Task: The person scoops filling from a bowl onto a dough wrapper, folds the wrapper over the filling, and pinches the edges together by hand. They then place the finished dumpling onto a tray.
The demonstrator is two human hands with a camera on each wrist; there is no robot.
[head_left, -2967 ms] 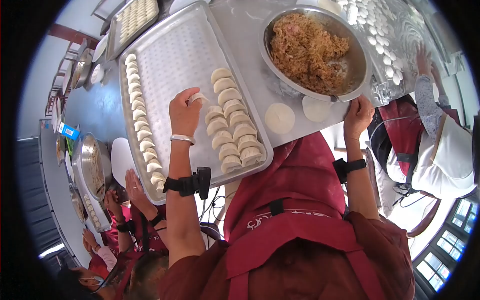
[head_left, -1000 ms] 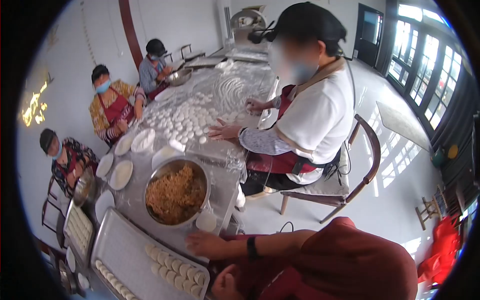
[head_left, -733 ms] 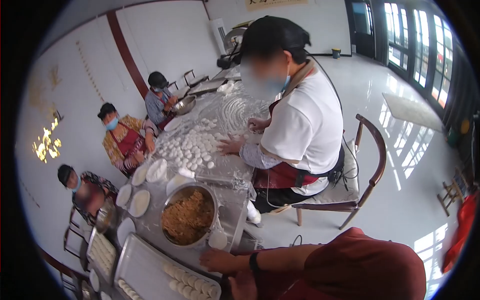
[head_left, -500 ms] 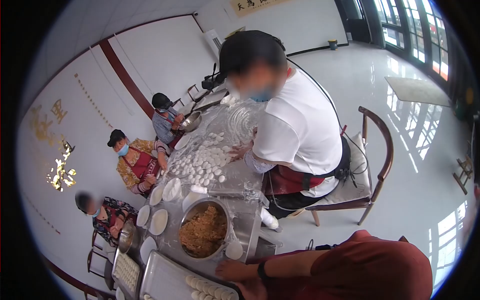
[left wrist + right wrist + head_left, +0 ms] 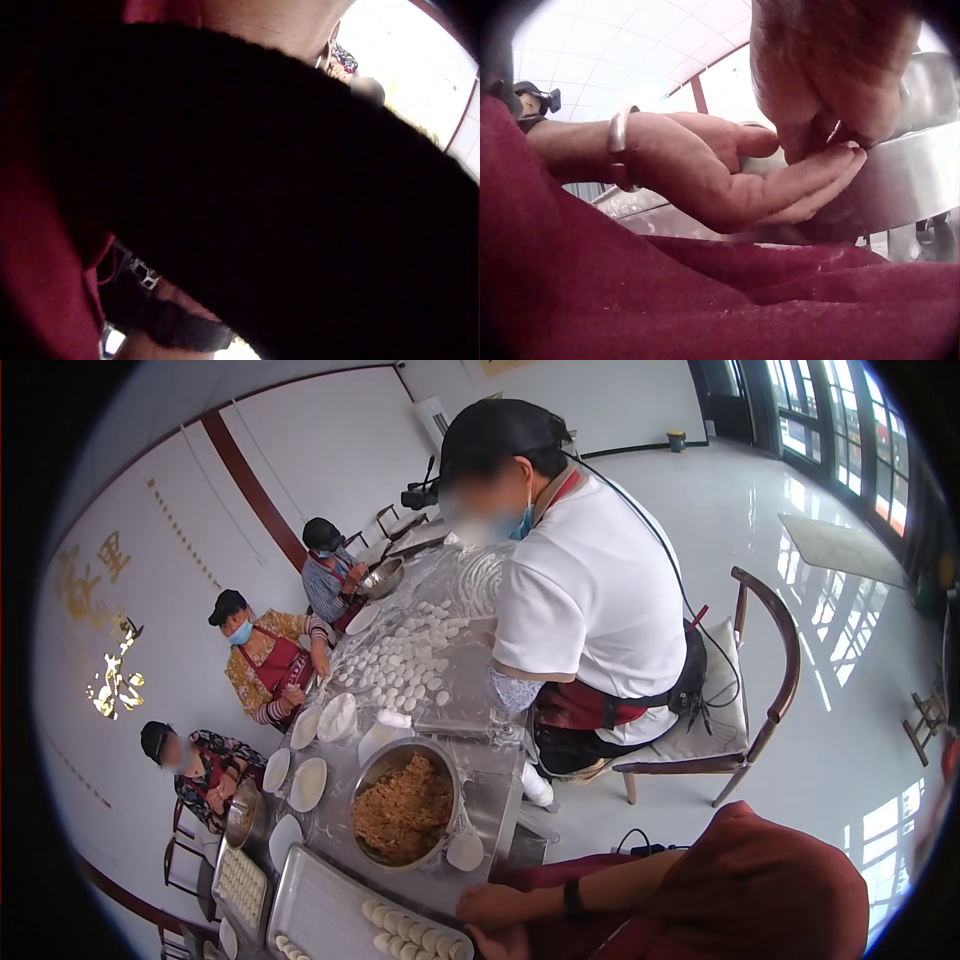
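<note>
In the right wrist view my left hand (image 5: 705, 161), with a bracelet on its wrist, lies palm up, fingers extended. A pale dough wrapper (image 5: 766, 162) shows between its thumb and fingers, mostly covered. My right hand (image 5: 832, 75) is just above, its fingers bent down to the left fingertips; I cannot tell whether it grips anything. In the head view my right hand (image 5: 490, 905) and left hand (image 5: 500, 940) meet low at the table's edge. Close by are a round dough wrapper (image 5: 465, 852), a bowl of filling (image 5: 405, 815) and a tray (image 5: 320, 905) holding rows of dumplings (image 5: 415, 932).
Small dough pieces (image 5: 400, 660) cover the floury middle of the steel table (image 5: 490, 790). A person in white (image 5: 590, 590) sits on a chair to the right, several others along the far side. White plates (image 5: 308, 785) and a second dumpling tray (image 5: 240, 885) lie to the left.
The left hand, earlier over the tray with a dumpling, has come back beside the right hand. The right hand has left the bowl's rim. One of two table wrappers is gone; the head view has tilted up.
</note>
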